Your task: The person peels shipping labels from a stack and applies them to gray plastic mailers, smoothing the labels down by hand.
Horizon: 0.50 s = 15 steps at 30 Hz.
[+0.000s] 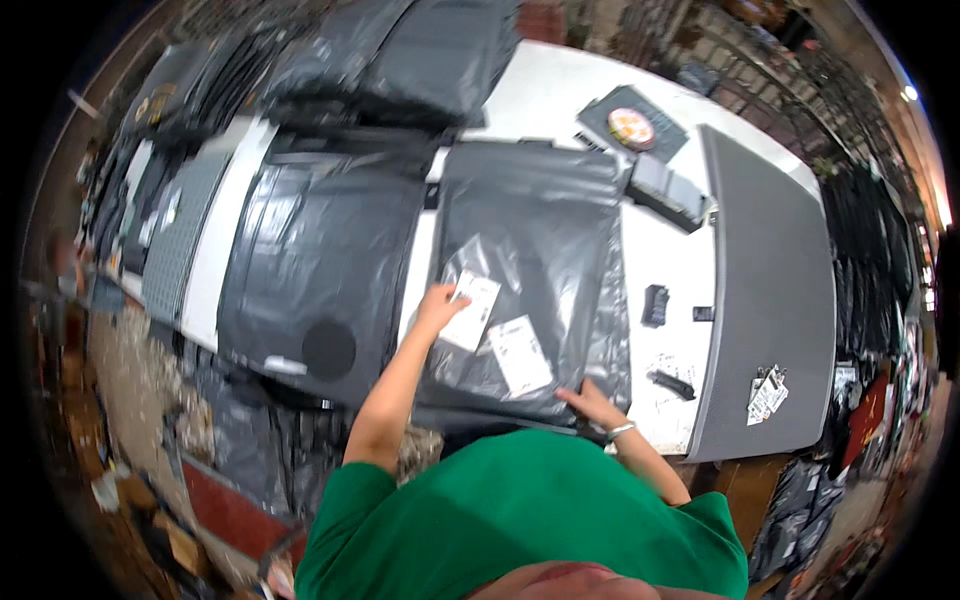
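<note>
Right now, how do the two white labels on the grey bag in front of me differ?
The upper label is pinched by the left hand; the lower label lies free, untouched. The upper label leans right at its top, the lower label leans left. The right hand rests on the grey bag edge. Both are white, rectangular, printed.

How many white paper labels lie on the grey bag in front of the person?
2. One white label is under the left hand; the other label lies beside it, nearer the right hand. Others may be hidden beneath the grey bag.
</note>
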### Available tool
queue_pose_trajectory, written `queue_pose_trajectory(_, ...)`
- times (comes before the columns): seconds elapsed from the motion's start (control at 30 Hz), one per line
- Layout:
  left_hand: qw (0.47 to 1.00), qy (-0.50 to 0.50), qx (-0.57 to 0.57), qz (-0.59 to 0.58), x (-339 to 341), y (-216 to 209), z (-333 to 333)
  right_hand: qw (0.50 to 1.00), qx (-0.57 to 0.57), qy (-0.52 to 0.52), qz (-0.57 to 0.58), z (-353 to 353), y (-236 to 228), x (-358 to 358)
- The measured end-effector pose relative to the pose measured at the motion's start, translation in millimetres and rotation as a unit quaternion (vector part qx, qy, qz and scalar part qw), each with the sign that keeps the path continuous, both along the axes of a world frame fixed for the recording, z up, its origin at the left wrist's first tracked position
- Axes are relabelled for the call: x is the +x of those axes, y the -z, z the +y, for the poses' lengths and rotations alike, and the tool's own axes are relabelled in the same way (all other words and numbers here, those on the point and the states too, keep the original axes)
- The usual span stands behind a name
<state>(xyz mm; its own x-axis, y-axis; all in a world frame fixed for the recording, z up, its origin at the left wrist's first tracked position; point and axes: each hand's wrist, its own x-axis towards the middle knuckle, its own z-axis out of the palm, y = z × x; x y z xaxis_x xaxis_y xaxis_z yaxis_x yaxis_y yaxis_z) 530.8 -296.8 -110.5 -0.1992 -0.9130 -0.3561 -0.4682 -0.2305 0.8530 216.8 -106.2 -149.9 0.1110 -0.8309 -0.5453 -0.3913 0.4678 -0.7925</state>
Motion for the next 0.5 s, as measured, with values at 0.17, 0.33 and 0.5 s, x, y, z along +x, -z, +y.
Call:
queue_pose_trajectory(0.17,0.886,0.067,-0.381,-0.258,-55.4,-105.2,-7.4,0.967,0.132,0.075,-0.202,-8.4,-47.7,33.9)
queue_pose_trajectory(0.33,0.828,0.285,-0.464,-0.134,-142.8,-246.1,-30.1,0.915,-0.03,0.178,-0.36,-59.9,-43.3,27.6)
queue_pose_trajectory(0.5,0.764,0.202,-0.611,0.051,-207.5,-353.9,-78.4,0.878,-0.332,0.216,-0.268,-220.8,-160.9,-128.7)
